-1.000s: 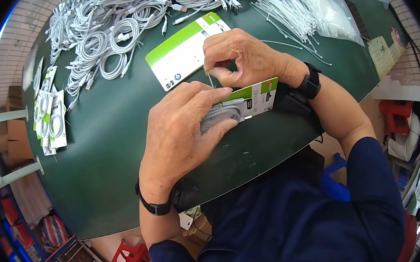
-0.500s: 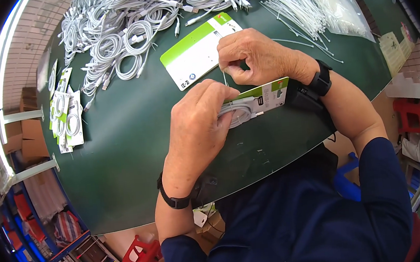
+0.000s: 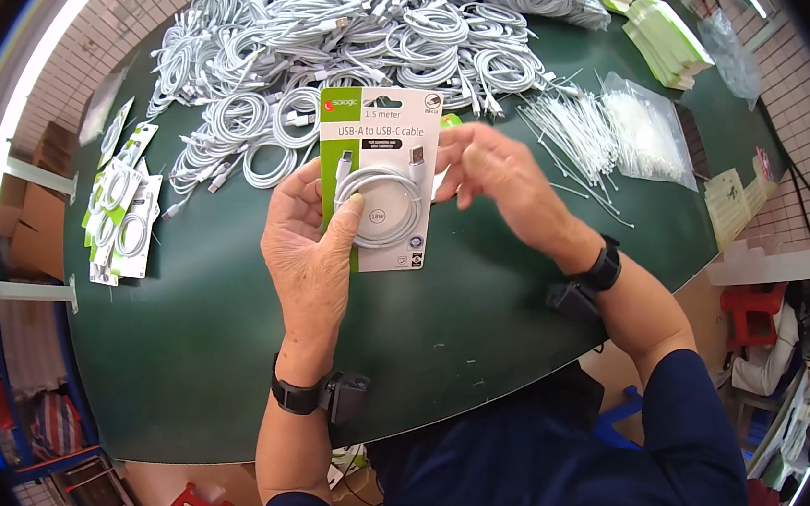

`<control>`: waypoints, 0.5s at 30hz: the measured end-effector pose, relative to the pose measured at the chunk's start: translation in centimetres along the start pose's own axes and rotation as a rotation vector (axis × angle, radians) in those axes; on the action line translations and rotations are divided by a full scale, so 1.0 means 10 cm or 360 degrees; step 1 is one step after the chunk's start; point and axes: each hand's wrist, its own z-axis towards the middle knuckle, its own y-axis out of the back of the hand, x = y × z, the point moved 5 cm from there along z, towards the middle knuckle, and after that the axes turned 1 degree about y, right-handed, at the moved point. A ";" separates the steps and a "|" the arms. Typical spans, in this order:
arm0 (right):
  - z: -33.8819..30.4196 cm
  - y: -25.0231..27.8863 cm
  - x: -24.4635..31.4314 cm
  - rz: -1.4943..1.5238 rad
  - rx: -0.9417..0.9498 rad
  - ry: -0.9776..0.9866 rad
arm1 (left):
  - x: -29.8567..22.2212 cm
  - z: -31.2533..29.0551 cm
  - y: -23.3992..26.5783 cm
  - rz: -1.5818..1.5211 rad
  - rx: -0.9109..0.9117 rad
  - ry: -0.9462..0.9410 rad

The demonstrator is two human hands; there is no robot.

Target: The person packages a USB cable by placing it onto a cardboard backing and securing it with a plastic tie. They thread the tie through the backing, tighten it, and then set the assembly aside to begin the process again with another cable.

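My left hand holds a green and white packaging card upright, its printed front facing me. The thumb presses on a coiled grey-white USB cable lying against the card; both plugs point up beside the printed text. My right hand, slightly blurred, is just right of the card with its fingers apart and nothing visible in them. Behind the held card, a bit of another green and white card shows between it and my right hand; the rest is hidden.
Coiled cables are heaped along the far side of the green table. White cable ties lie loose at right, beside a bag of ties. Finished cable cards are piled at left. Stacks of green cards stand far right.
My left hand has moved left and turned the card from edge-on to face me. My right hand has come away from the thin tie it was pinching, and its fingers have spread.
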 end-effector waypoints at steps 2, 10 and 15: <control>-0.06 -0.23 -0.07 -0.0012 0.0026 0.0034 | 0.06 -0.01 -0.03 -0.0045 0.0003 0.0039; -0.09 -0.31 -0.07 -0.0030 0.0115 -0.0060 | 0.11 -0.07 -0.13 -0.0098 0.0060 -0.0008; -0.11 -0.32 -0.11 -0.0208 0.0108 -0.0059 | 0.11 -0.08 -0.10 0.0518 0.0098 -0.0386</control>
